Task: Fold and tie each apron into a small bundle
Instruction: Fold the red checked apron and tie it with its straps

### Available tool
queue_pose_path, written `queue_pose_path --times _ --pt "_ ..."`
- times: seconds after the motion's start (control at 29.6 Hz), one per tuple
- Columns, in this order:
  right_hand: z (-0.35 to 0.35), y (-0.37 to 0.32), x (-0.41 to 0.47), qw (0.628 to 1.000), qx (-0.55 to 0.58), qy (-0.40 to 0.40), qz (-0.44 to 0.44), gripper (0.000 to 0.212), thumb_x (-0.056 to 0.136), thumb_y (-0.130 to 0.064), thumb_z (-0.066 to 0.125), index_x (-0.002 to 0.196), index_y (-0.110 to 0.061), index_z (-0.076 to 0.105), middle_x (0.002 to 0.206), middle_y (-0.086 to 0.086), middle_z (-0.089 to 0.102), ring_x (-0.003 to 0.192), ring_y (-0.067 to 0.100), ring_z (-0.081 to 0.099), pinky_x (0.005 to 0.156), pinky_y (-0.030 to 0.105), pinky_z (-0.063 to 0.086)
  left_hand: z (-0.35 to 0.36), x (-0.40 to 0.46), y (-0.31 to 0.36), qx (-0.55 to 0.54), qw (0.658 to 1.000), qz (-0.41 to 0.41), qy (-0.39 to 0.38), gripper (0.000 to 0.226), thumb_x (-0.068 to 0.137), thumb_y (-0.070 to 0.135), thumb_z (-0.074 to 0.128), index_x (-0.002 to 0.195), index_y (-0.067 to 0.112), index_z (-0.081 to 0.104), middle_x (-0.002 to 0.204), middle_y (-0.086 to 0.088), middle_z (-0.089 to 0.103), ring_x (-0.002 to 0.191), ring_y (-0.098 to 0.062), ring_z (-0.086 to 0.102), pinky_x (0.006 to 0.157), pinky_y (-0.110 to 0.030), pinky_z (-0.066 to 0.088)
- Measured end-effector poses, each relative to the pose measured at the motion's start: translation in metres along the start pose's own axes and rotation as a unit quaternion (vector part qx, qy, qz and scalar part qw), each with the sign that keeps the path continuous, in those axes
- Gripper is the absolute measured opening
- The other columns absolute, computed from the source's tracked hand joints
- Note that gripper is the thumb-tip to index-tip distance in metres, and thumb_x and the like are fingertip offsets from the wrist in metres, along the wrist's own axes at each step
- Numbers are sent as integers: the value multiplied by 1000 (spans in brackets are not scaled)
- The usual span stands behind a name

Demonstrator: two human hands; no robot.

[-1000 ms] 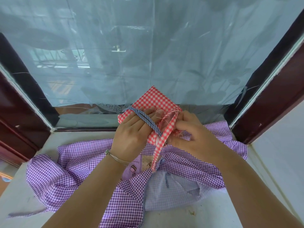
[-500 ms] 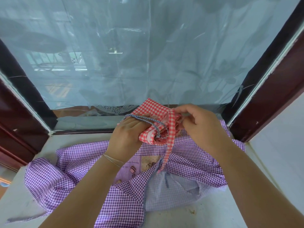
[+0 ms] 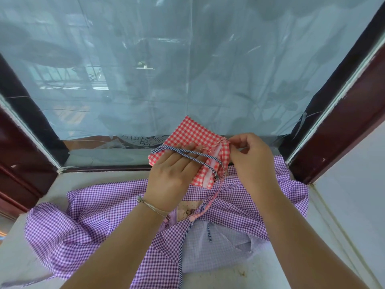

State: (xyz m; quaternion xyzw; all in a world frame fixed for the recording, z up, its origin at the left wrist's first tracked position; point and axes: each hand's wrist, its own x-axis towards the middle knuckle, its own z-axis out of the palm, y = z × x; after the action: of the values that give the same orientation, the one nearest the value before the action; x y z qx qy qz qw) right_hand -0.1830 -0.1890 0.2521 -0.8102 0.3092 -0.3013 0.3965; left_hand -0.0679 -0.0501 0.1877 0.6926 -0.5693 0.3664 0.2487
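Holding the folded red checked apron above the sill, the left hand lies over its near side, and its fingers are bent over the cloth, so this grip is grasping the bundle. A blue-and-white striped tie passes across the backs of these fingers and goes down round the lower right corner of the bundle. The right hand is at the right edge of the bundle, and its thumb and forefinger pinch the red checked strap there, so this grip is clenched on the strap. The loose end of this strap hangs down from the bundle to the cloth below. A thin bracelet is on the left wrist.

Under both arms a purple checked apron lies spread and wrinkled on the pale window sill, with a small printed pocket near its middle and a paler inner side turned up at the right. Behind the hands a translucent plastic sheet covers the window, and a dark red frame stands at the right side.
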Motion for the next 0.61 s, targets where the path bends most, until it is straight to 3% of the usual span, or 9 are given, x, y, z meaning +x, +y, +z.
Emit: queue_pose_path --times 0.14,0.3,0.44,0.51,0.61 --pt "4 1 1 993 99 0 59 5 90 -25 64 85 -27 64 82 -6 70 74 10 68 65 29 56 4 -2 -2 2 1000 -4 -11 24 98 17 51 104 8 73 109 -5 71 111 -23 64 94 -40 50" --pt "7 1 -3 990 113 -27 85 11 94 -27 58 94 -17 63 75 0 69 52 9 63 45 20 50 4 -1 -7 4 1000 -8 -10 23 97 16 52 101 7 74 109 -6 71 106 -24 66 94 -39 50" --pt "8 -4 -2 951 220 -102 193 17 95 -28 57 104 -16 64 85 7 72 65 18 67 56 33 57 5 -1 -10 -3 1000 -23 -8 14 85 13 70 98 8 74 108 -6 71 105 -23 66 95 -37 49" --pt "6 -6 0 930 249 -163 214 17 95 -25 56 106 -15 65 82 14 69 62 22 62 61 39 54 5 -2 -10 -15 999 -44 -9 16 81 10 73 97 8 74 105 -6 72 102 -22 67 94 -34 48" --pt "2 -5 1 923 237 -225 204 20 98 -23 51 107 -14 67 63 4 56 46 10 45 46 26 36 7 -2 -10 -40 996 -83 -17 17 76 5 73 92 7 75 97 -5 74 91 -23 68 88 -31 47"
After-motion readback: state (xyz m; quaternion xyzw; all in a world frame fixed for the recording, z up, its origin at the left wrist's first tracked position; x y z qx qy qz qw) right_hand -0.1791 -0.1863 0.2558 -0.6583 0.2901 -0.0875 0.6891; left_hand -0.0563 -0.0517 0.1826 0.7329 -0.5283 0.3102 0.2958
